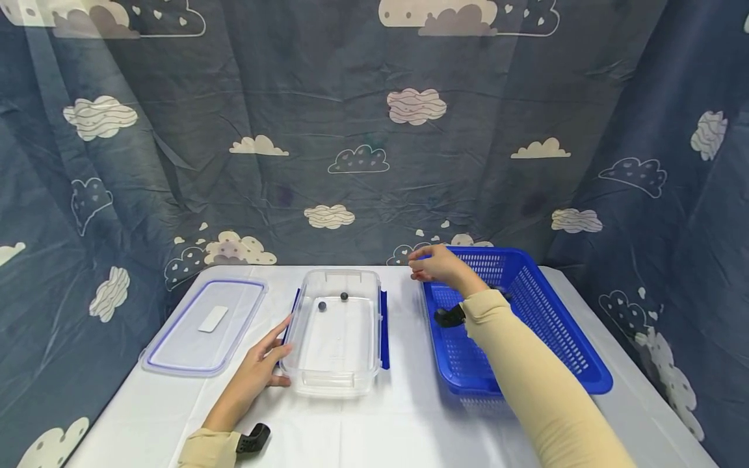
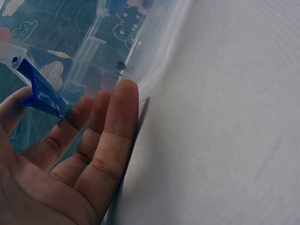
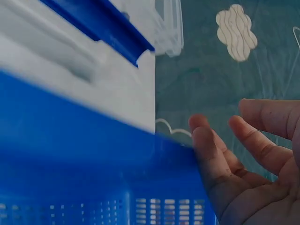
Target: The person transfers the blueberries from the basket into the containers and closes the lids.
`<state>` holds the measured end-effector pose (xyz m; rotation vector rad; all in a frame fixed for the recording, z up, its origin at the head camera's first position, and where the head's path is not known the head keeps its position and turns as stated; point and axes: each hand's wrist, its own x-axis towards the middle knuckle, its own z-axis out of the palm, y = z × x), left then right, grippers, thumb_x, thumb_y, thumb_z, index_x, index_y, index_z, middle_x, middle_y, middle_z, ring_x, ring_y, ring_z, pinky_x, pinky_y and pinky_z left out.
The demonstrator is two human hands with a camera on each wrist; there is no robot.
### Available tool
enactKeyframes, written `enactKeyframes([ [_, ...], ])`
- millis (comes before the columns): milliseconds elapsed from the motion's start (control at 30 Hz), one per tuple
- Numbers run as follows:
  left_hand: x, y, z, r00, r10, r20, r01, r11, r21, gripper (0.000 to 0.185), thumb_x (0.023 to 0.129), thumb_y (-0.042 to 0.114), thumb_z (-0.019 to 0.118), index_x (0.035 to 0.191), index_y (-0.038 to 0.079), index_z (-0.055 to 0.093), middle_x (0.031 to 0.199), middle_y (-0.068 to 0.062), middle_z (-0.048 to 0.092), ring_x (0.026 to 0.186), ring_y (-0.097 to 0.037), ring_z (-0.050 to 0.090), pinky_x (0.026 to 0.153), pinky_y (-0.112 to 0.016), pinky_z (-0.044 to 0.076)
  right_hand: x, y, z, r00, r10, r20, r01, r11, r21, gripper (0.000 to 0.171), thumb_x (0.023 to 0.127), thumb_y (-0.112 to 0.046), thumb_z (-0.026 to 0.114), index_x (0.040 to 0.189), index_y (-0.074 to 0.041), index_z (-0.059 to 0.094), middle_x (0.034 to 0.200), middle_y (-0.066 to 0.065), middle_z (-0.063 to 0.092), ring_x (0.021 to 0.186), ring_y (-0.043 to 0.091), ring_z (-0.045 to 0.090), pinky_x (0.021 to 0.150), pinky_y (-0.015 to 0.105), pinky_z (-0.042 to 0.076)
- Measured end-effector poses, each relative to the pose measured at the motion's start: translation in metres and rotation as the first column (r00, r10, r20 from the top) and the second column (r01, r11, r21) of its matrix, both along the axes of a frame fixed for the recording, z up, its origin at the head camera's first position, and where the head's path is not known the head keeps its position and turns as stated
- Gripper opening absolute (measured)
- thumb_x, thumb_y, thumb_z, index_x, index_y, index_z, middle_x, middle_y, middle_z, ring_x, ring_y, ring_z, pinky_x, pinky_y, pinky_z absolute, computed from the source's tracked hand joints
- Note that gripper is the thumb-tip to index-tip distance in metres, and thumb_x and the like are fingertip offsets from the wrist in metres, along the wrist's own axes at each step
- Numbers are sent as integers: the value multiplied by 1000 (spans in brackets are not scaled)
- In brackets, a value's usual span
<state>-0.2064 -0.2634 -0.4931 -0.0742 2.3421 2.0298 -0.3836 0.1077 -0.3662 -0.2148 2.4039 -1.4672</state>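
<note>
A clear plastic container (image 1: 331,383) with blue side latches stands in the middle of the table, its top uncovered. Two small dark round things, one at the left (image 1: 322,306) and the other to its right (image 1: 344,296), lie inside it. My left hand (image 1: 257,367) rests against the container's left side, fingers extended near the blue latch (image 2: 44,91). My right hand (image 1: 441,265) hovers over the far left corner of the blue basket (image 1: 447,377), fingers loosely bent. Nothing shows between those fingers (image 3: 211,154) in the right wrist view.
A clear lid (image 1: 175,365) with a blue seal lies flat on the left, bearing a white label (image 1: 213,318). The white tablecloth (image 1: 316,435) covers the table. Behind it hangs a dark cloud-patterned curtain (image 1: 292,84). My right forearm hides part of the basket.
</note>
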Motion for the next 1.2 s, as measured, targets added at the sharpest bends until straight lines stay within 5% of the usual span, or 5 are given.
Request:
enactKeyframes([
  [467,1,0,-3,1000,-1,9,1,1000,-6,60,109,21,60,165,34,43,139,-20,49,117,-30,57,68,-38,68,0,48,-3,999,-35,-1,35,999,-9,41,110,-5,54,145,16,49,111,15,66,91,12,70,81,18,63],
  [833,0,1,-2,1000,6,19,-5,1000,-28,59,109,25,60,165,37,44,141,-21,49,128,-35,53,71,-38,69,1,87,-15,994,-109,32,107,992,62,41,112,-10,53,144,15,50,118,17,65,100,18,70,84,20,64],
  [1200,0,1,0,1000,1,15,-1,1000,-16,60,109,24,61,165,36,43,138,-19,49,120,-31,55,70,-38,68,-1,124,-31,982,-181,56,177,981,74,37,111,-5,52,140,18,49,119,18,61,97,17,67,87,23,65],
])
